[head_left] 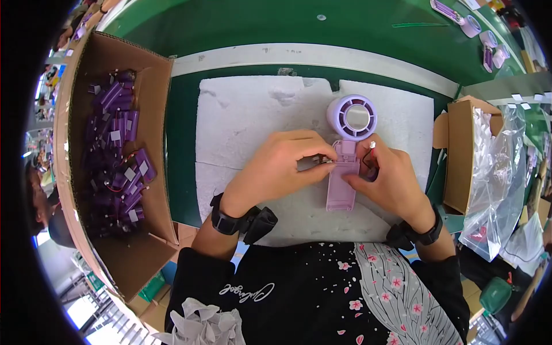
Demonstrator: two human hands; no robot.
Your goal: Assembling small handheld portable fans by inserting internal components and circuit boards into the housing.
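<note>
A light-purple handheld fan (343,192) lies on the foam sheet in front of me, its round head with a silver centre (357,117) pointing away. The handle is an uncovered, tray-like shell. My right hand (394,178) grips the handle from the right, thumb along its edge. By its fingers a red and black wire ends in a small white connector (372,145). From the left, my left hand (284,164) pinches at the upper handle, just below the neck. A small dark part (322,159) shows between its fingers, too small to identify.
At left stands a cardboard box (164,144) of purple wired battery packs (118,135). Another carton (459,167) with white pieces and a clear plastic bag (489,195) is at right. White foam (253,115) covers the green table (241,29); more fan parts (471,26) lie far right.
</note>
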